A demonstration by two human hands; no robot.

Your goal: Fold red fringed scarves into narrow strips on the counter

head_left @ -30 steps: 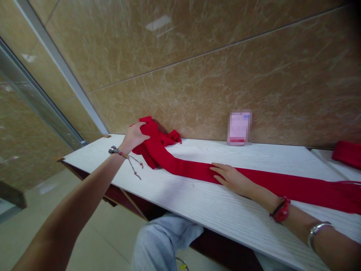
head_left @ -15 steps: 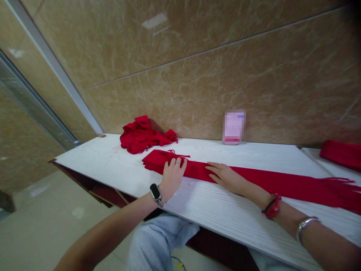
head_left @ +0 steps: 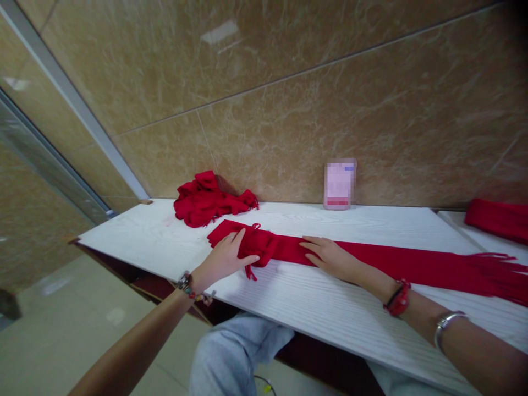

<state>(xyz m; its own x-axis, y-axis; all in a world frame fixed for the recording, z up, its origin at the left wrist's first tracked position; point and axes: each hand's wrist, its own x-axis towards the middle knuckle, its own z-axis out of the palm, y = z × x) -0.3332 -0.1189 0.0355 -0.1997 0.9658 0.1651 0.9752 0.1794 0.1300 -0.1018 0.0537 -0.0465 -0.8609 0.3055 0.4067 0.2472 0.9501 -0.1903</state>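
A long red scarf (head_left: pixel 412 265) lies stretched across the white table (head_left: pixel 313 308), its fringed end off to the right. My left hand (head_left: pixel 226 257) grips the scarf's left end, which is bunched and folded over under the fingers. My right hand (head_left: pixel 330 256) lies flat and open on the scarf a little to the right, pressing it down. A crumpled heap of red cloth (head_left: pixel 204 201) sits against the wall behind my left hand.
A small pink card (head_left: pixel 339 184) leans on the marble wall at the back. Another red cloth (head_left: pixel 497 219) lies at the far right on an adjoining surface. The table's left end drops to the tiled floor (head_left: pixel 61 324). My knees show below the table edge.
My left hand left the heap by the wall, came onto the scarf's left end and has gathered it, folding it rightward. My right hand stayed put.
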